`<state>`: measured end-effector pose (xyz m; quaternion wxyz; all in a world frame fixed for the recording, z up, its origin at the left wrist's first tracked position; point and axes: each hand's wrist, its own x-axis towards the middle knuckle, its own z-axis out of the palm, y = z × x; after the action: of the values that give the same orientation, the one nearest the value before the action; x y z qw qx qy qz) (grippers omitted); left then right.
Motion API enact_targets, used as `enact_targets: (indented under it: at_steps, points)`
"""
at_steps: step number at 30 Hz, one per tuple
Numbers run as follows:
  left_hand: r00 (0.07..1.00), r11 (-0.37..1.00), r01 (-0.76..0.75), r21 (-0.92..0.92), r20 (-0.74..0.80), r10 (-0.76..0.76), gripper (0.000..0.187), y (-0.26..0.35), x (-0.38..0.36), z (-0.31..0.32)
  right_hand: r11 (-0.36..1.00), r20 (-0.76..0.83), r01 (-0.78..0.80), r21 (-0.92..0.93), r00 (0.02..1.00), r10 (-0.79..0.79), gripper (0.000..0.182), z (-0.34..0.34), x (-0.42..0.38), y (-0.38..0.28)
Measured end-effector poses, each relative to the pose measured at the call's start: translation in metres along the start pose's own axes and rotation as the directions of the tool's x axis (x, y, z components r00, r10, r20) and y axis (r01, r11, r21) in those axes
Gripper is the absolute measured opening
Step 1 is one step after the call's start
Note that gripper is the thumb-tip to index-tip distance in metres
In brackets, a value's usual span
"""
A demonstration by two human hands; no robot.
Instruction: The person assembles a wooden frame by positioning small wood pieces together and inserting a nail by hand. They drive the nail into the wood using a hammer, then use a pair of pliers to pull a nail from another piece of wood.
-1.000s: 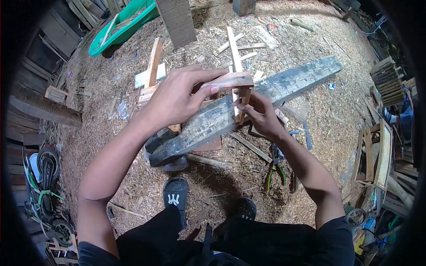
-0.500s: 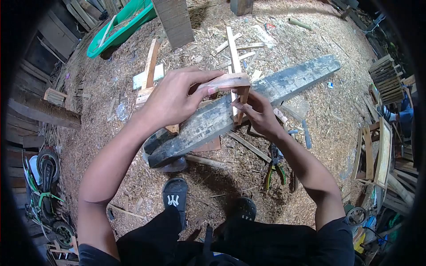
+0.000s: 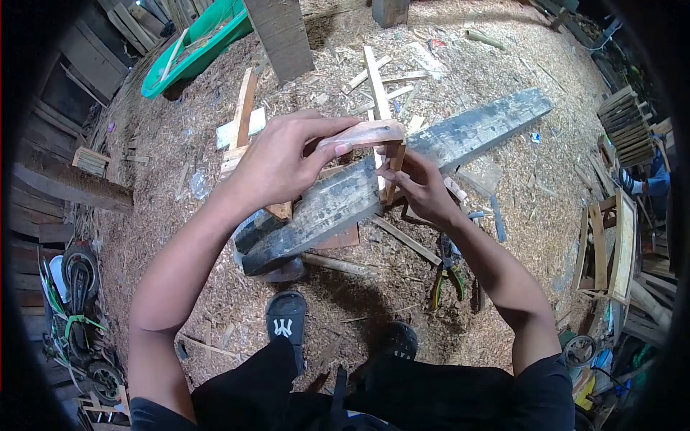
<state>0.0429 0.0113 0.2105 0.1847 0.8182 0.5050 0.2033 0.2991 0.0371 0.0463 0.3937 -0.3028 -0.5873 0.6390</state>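
Note:
A wooden frame of joined pieces is held up over a thick dark timber beam (image 3: pixel 327 205). Its short, rounded top piece (image 3: pixel 377 132) is pinched between the thumb and fingers of my left hand (image 3: pixel 280 158). The fingers of my right hand (image 3: pixel 420 187) close around a narrow wooden leg (image 3: pixel 397 161) just below that piece's right end. A pale slat (image 3: pixel 375 79) extends away behind it, and a brown slat (image 3: pixel 245 104) rises beyond my left hand. My left hand and forearm hide part of the wood.
Green-handled pliers (image 3: pixel 449 276) lie on the shavings-covered floor, near a blue-grey strip (image 3: pixel 497 219). A post (image 3: pixel 282 39) and a green basin (image 3: pixel 198 54) stand ahead. A small bike (image 3: pixel 72 309) is at left; a wooden frame (image 3: pixel 607 248) is at right.
The view has shifted very slightly. Both hands keep the same grips on the wooden frame, which has barely moved.

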Motion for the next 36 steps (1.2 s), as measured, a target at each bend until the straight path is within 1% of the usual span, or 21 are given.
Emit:
enact_targets:
  at_steps: [1,4,7,9,11,13,16,19,21,28,32,36]
  points:
    - [0.999,0.999,0.043,-0.011,0.029,-0.043,0.039,0.003,0.0,-0.002,1.0,0.0,0.0,0.0,1.0,0.0,0.045,0.0,0.0,-0.001]
    - [0.996,0.997,0.077,0.016,0.052,-0.078,0.039,0.003,0.0,-0.004,0.999,-0.007,-0.022,-0.029,1.0,0.021,0.045,0.0,0.001,0.0]
    - [0.997,0.998,0.063,0.015,0.047,-0.064,0.039,-0.002,-0.001,-0.001,0.999,-0.008,-0.029,0.015,1.0,0.029,0.046,-0.001,0.002,0.003]
    - [0.998,0.998,0.057,0.01,0.036,-0.057,0.039,-0.002,-0.002,-0.001,0.996,0.008,-0.072,-0.046,0.997,0.072,0.046,-0.002,0.001,-0.001]
    - [0.998,0.999,0.052,0.002,0.024,-0.052,0.04,-0.001,-0.002,0.0,0.998,0.004,-0.056,-0.042,0.998,0.056,0.046,0.0,0.002,-0.003]
    - [0.993,0.994,0.102,0.035,0.058,-0.104,0.04,0.003,-0.001,-0.002,0.998,-0.001,-0.041,-0.039,0.999,0.041,0.046,0.0,0.001,-0.002]
    - [0.991,0.992,0.115,0.051,0.065,-0.119,0.04,0.005,-0.001,-0.003,1.0,0.001,-0.013,-0.014,1.0,0.013,0.046,-0.001,0.001,0.0]
    - [0.996,0.995,0.083,0.051,0.038,-0.085,0.04,0.002,-0.002,0.0,0.999,0.008,-0.02,-0.036,1.0,0.02,0.047,-0.001,0.001,0.0]
    - [0.995,0.995,0.088,0.047,0.046,-0.09,0.04,0.002,-0.002,-0.002,0.999,0.004,-0.037,0.002,0.999,0.037,0.047,-0.002,0.0,0.002]
    - [0.992,0.994,0.101,0.034,0.068,-0.103,0.04,-0.002,-0.001,-0.002,1.0,0.014,-0.021,-0.002,1.0,0.021,0.048,-0.002,0.001,0.0]
    - [0.992,0.995,0.1,0.016,0.073,-0.101,0.039,-0.001,0.0,-0.002,0.999,0.012,-0.018,-0.044,1.0,0.019,0.048,0.0,0.0,-0.004]
    - [0.997,0.998,0.058,-0.023,0.043,-0.057,0.038,0.002,0.0,0.003,0.999,-0.015,-0.014,-0.045,1.0,0.013,0.048,0.004,0.001,-0.006]
